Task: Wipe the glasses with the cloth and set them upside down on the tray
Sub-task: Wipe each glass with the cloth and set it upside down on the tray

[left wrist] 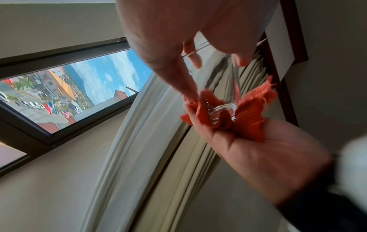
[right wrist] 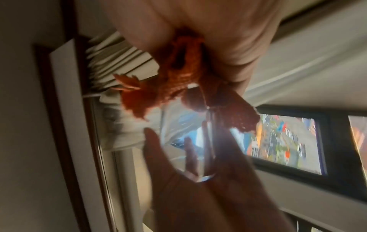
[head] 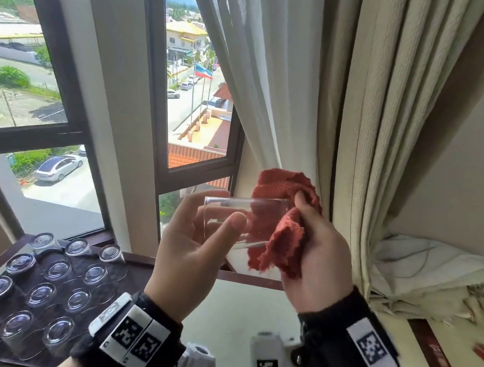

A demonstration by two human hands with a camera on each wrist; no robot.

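Note:
My left hand (head: 216, 213) grips a clear glass (head: 239, 219) and holds it sideways in the air in front of the window. My right hand (head: 303, 220) clutches a red cloth (head: 282, 242) bunched around the glass's right end. In the left wrist view the thick base of the glass (left wrist: 222, 111) sits in the cloth (left wrist: 252, 106). The right wrist view shows the cloth (right wrist: 182, 75) above the glass (right wrist: 198, 149), blurred. A dark tray (head: 134, 270) at lower left carries several glasses (head: 57, 271) standing upside down in rows.
A pale tabletop (head: 234, 318) lies below my hands, right of the tray. Beige curtains (head: 360, 136) hang close behind the cloth. A crumpled white fabric heap (head: 420, 273) lies at the right. The window (head: 185, 86) is directly ahead.

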